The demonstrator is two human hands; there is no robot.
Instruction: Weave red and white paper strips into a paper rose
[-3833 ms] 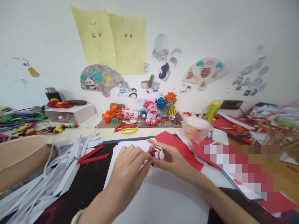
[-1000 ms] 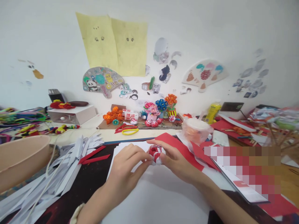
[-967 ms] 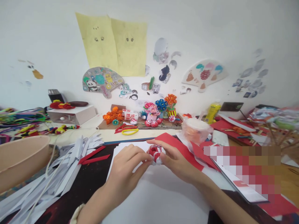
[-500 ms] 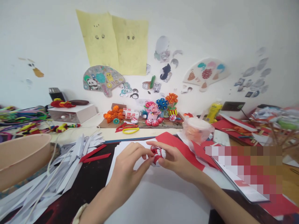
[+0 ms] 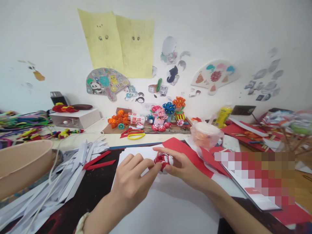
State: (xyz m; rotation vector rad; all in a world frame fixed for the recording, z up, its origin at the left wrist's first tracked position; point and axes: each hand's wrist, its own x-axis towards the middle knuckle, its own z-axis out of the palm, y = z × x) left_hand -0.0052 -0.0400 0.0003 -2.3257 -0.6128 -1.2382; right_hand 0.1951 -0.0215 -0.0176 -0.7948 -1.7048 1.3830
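A small red-and-white folded paper ball (image 5: 167, 159) is held above a stack of white paper (image 5: 170, 208). My right hand (image 5: 184, 165) grips it from the right, thumb below and index finger stretched over its top. At the ball's left side, my left hand (image 5: 136, 175) has its fingers curled, and its thumb tip presses on the red folds. The left index fingertip is close to that thumb; whether it pinches a fold is hard to see. A red paper sheet (image 5: 180, 149) lies beyond my right hand.
White paper strips (image 5: 65, 175) and two red strips (image 5: 101, 164) lie left, near a beige basin (image 5: 24, 162). A lidded cup (image 5: 206, 133) stands behind right. Yellow-handled scissors (image 5: 136, 136) lie at the back. A partly blurred tablet-like device (image 5: 265, 201) sits right.
My left hand's fingers have curled in more and its index finger has drawn back from the ball, while the thumb stays against it. My right hand's hold is about the same.
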